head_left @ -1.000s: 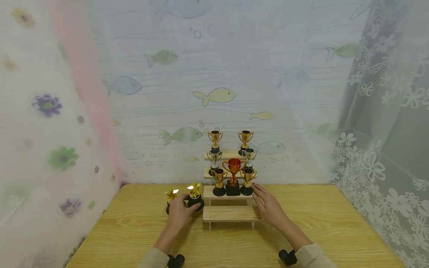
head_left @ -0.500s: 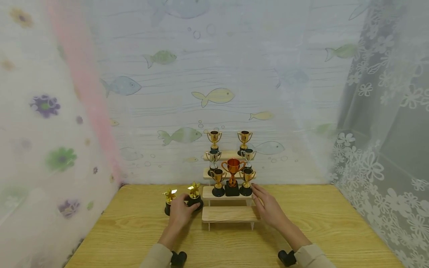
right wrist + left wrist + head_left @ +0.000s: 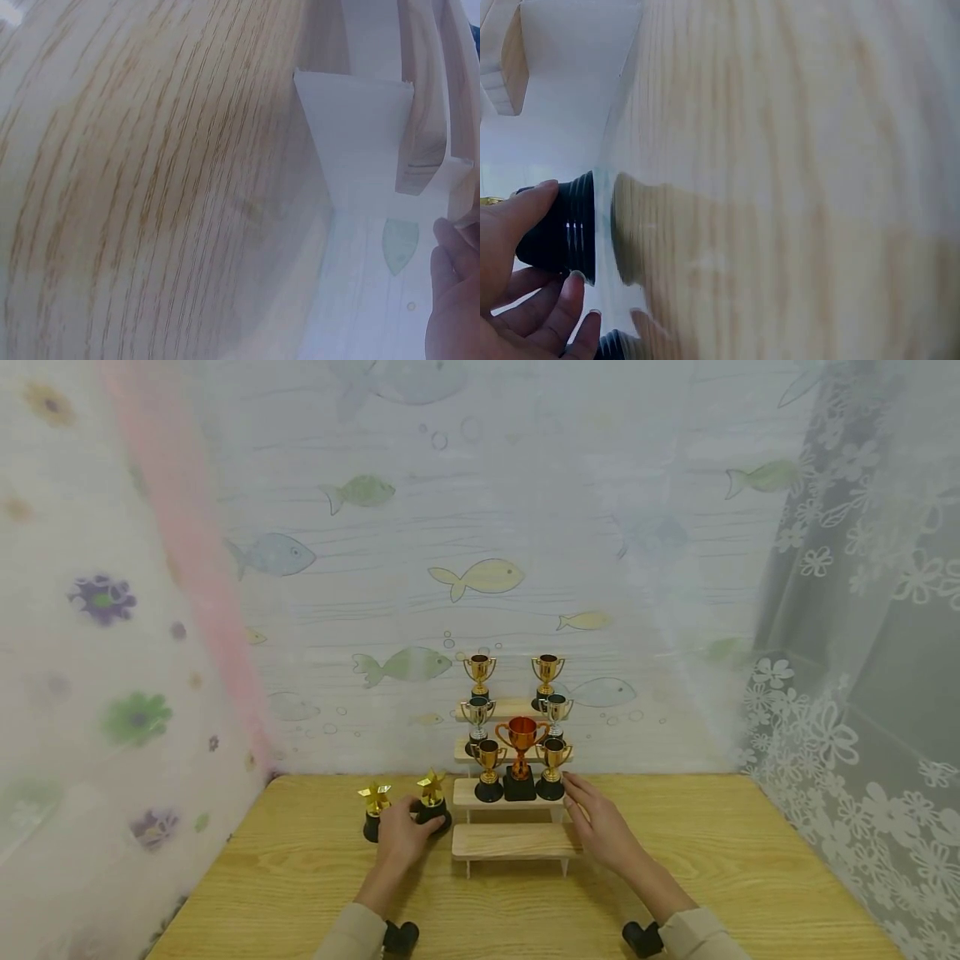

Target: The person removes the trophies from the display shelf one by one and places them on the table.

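My left hand (image 3: 402, 837) pinches the black base of a gold star trophy (image 3: 431, 790), left of a wooden tiered stand (image 3: 516, 840). In the left wrist view, a thin gap shows between that base (image 3: 579, 229) and the tabletop. A second star trophy (image 3: 375, 802) is just left of the hand, its base partly hidden by it; whether the fingers touch it I cannot tell. My right hand (image 3: 600, 827), fingers extended, lies along the stand's right side, the fingertips at the end of a shelf. On that shelf, a red-orange cup trophy (image 3: 521, 747) stands between two gold cups.
Two silver cups (image 3: 556, 713) occupy the tier behind, and two gold cups (image 3: 548, 672) the top one. The lowest shelf bears nothing. A fish-patterned curtain (image 3: 480, 527) closes off the table's (image 3: 720, 860) back edge; more curtain hangs at both sides.
The held star trophy has shifted slightly left with my left hand. The other star trophy has also moved a little left, its star now facing more forward. My right hand stays put.
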`<state>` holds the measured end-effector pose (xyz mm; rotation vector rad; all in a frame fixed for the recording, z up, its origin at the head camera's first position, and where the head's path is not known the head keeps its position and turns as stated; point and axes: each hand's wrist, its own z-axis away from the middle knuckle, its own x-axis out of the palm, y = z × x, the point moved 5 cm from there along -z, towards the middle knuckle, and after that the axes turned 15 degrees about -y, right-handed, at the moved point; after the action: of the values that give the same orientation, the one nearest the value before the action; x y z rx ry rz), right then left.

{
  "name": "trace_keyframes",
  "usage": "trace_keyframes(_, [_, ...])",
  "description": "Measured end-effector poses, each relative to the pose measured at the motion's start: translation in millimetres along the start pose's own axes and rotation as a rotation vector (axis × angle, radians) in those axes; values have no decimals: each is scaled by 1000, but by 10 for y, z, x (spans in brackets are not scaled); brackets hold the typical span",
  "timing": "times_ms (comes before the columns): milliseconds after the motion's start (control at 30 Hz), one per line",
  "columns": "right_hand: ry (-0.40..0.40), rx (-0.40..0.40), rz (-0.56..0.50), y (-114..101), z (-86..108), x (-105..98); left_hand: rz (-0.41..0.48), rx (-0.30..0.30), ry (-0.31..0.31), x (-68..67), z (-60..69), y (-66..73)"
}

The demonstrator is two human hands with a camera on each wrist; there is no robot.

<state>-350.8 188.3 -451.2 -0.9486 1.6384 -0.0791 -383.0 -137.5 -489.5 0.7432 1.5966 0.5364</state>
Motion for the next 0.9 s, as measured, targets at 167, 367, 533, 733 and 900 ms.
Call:
trace_keyframes(167, [-1, -6, 9, 9, 5, 13, -7, -45, -16, -11, 24, -31])
trace_keyframes(367, [-3, -5, 4, 1, -2, 4, -27, -51, -23, -35, 21, -39])
trace_keyframes(533, [-4, -7, 10, -5, -8, 2, -42, -53, -46, -49, 38, -33])
trace_keyframes(733, [-10, -3, 8, 3, -3, 8, -66, -48, -79, -130, 144, 63])
trace_keyframes(900, [-15, 3, 1, 14, -5, 9, -74, -21, -87, -228, 241, 179])
